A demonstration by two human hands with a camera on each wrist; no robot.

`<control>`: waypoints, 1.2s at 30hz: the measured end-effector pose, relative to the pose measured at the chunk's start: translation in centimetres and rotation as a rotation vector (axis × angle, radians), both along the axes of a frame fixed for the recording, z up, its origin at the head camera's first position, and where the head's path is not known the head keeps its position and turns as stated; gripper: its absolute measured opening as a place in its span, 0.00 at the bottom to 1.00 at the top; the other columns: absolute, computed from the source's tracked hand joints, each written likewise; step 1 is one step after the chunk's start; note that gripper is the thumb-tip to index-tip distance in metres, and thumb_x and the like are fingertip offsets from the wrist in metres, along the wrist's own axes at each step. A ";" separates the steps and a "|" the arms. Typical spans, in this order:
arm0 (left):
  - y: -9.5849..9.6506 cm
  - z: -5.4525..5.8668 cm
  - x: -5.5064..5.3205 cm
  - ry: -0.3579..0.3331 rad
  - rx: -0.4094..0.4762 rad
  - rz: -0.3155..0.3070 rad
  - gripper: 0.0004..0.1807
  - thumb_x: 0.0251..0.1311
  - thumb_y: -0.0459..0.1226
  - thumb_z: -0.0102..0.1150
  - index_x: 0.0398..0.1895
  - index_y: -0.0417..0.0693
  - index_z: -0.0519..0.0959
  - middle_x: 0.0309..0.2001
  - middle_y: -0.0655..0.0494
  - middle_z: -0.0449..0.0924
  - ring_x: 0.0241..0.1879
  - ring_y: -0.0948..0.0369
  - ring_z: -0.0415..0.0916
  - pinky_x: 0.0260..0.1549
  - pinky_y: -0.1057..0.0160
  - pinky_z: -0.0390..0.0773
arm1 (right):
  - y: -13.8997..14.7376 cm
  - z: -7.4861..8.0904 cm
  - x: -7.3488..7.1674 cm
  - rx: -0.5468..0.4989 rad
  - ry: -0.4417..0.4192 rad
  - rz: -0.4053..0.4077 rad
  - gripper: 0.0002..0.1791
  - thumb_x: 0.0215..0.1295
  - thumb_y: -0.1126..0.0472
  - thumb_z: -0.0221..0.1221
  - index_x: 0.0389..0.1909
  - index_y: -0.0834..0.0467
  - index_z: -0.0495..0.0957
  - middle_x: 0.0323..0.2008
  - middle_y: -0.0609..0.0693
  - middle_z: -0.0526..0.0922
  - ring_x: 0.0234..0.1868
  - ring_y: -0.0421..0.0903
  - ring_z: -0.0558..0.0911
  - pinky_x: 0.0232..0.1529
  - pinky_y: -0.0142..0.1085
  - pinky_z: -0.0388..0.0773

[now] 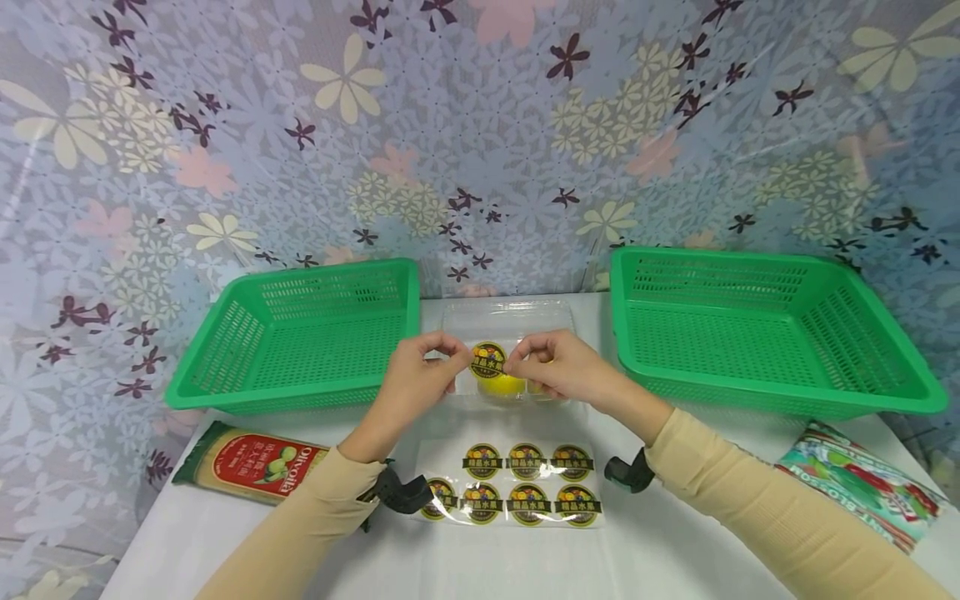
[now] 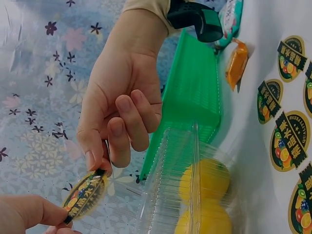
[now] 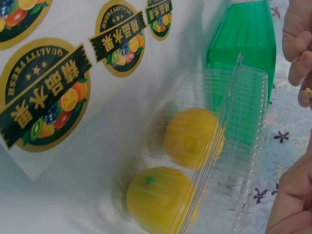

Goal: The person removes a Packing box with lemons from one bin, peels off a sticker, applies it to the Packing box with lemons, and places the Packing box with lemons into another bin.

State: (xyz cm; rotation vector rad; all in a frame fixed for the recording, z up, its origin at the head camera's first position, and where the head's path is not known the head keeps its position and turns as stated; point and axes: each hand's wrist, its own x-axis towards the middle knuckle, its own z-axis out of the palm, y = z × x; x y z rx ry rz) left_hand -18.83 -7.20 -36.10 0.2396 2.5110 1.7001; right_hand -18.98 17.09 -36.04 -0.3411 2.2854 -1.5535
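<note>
Both hands pinch one round black-and-gold fruit sticker (image 1: 488, 360) by its opposite edges. My left hand (image 1: 422, 373) grips its left side between thumb and finger, and my right hand (image 1: 562, 364) pinches the right side. Behind and below the sticker is a clear plastic clamshell box (image 1: 510, 312), its lid raised. Two round yellow fruits (image 3: 192, 139) sit in the box, as the right wrist view shows. Nearer me lies a sticker sheet (image 1: 507, 521) with several matching labels. In the left wrist view the sticker (image 2: 87, 199) is seen tilted between the fingertips of both hands.
Green plastic baskets stand on either side, a left one (image 1: 300, 403) and a right one (image 1: 757, 388). A red-labelled pasta pack (image 1: 258, 462) lies front left, and a green-and-white packet (image 1: 862, 483) front right. A small orange-wrapped item (image 2: 237, 63) shows on the table. A floral curtain (image 1: 480, 150) hangs behind.
</note>
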 end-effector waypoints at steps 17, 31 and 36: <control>0.9 0.1 -1.1 -0.012 0.069 -0.040 0.05 0.72 0.37 0.68 0.43 0.44 0.87 0.39 0.47 0.83 0.15 0.63 0.69 0.15 0.68 0.64 | 0.8 0.0 -0.8 0.036 0.070 -0.033 0.14 0.78 0.57 0.62 0.50 0.66 0.84 0.15 0.43 0.71 0.16 0.40 0.65 0.20 0.31 0.62; 2.3 -0.2 -3.2 0.083 -0.163 -0.067 0.08 0.72 0.42 0.66 0.42 0.48 0.89 0.44 0.50 0.87 0.19 0.63 0.76 0.20 0.66 0.70 | 2.0 -0.3 -2.5 0.080 0.083 -0.080 0.13 0.79 0.57 0.61 0.48 0.64 0.84 0.16 0.44 0.71 0.16 0.38 0.63 0.19 0.30 0.61; 3.0 0.0 -4.3 0.083 -0.241 -0.072 0.09 0.72 0.42 0.65 0.42 0.47 0.88 0.44 0.49 0.87 0.23 0.61 0.78 0.27 0.66 0.75 | 1.9 -0.1 -3.5 0.184 0.101 -0.108 0.14 0.78 0.56 0.62 0.46 0.64 0.85 0.17 0.45 0.72 0.17 0.39 0.67 0.21 0.32 0.64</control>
